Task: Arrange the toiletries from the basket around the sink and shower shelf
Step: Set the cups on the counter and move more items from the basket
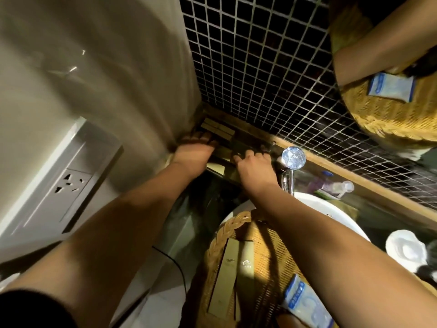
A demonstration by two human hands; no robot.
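Back in the counter corner, left hand (194, 150) and right hand (254, 162) both pressing flat gold boxes (216, 130), fingers spread, basket (236, 233) near.

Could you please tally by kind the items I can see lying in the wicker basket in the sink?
Visible in the wicker basket, part of which an arm hides:
Slim tan boxes: 2
Blue-and-white sachet: 1
Total: 3
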